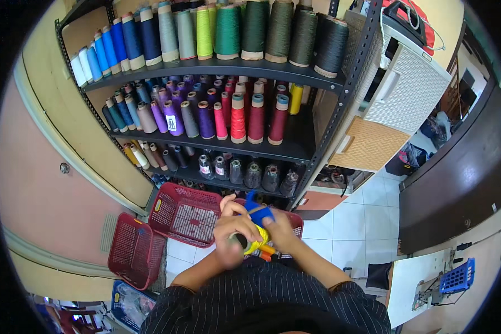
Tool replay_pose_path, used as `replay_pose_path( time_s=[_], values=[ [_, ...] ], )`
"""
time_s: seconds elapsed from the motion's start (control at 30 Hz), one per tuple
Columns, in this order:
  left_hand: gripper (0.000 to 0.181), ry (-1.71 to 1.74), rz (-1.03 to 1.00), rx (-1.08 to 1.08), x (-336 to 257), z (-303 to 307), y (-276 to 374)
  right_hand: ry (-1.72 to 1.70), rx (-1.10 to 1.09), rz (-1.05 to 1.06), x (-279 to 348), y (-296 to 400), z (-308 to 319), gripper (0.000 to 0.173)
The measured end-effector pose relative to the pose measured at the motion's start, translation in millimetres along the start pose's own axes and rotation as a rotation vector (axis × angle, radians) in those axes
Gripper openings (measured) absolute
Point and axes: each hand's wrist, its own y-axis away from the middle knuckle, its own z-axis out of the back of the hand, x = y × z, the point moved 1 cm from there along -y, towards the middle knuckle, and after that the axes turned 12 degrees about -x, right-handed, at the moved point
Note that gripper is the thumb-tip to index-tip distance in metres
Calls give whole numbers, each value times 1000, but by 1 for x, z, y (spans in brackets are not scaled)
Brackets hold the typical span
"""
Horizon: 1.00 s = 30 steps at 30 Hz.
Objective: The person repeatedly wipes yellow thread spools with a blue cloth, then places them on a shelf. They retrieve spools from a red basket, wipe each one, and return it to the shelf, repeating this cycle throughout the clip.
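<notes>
My left hand is wrapped around a cone of bright yellow thread, its open end facing me. Just beyond the cone, my right hand pinches a flat, bright blue piece that looks like fabric or plastic, with a narrow tan line across it. Motion blurs both hands, and the fingers partly cover the blue piece. Below them is a red plastic basket, mostly hidden, with an orange spool showing under the yellow cone.
A black metal shelf full of thread cones rises ahead. Two more red plastic baskets and a blue basket are at left. Plastic drawers hold an iron; a sewing machine table stands at right.
</notes>
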Motion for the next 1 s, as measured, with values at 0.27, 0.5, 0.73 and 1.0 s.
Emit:
replay_pose_path(
  time_s=[0.27, 0.5, 0.73, 1.0],
  values=[
    [42, -44, -132, -9, 0, 12, 2, -672, -153, -497, -58, 9, -18, 31],
    [14, -35, -62, -352, 6, -10, 4, -1, -524, 196, 11, -15, 8, 20],
    [9, -126, -193, 5, 2, -17, -6, 20, -240, 261, -10, -2, 1, 39],
    [8, -70, -118, 211, 10, -25, -1, 70, -400, -56, -29, -4, 39, 38]
  ],
)
